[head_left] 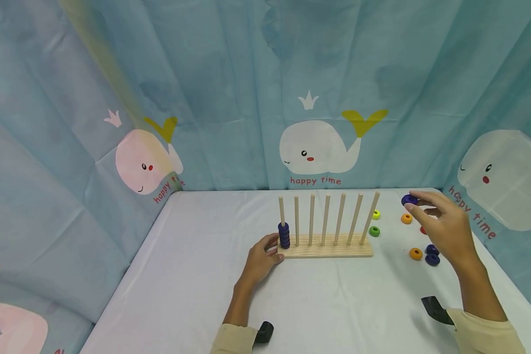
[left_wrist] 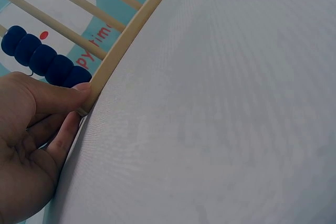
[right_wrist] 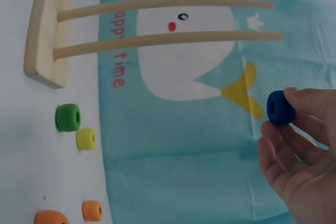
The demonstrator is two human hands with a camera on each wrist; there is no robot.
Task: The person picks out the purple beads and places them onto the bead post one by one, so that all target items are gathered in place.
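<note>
Whale-printed blue cloth [head_left: 243, 73] backs a white tabletop [head_left: 181, 295], where the left hand [head_left: 260, 258] clamps its fingers on the nine o'clock end of a wooden peg rack [head_left: 325, 252], beside its stacked beads [head_left: 284, 236]. At the rack's two o'clock, the right hand [head_left: 445, 226] pinches a dark-blue bead [head_left: 408, 199] between fingers and thumb; loose beads [head_left: 416, 253] lie around three o'clock.
</note>
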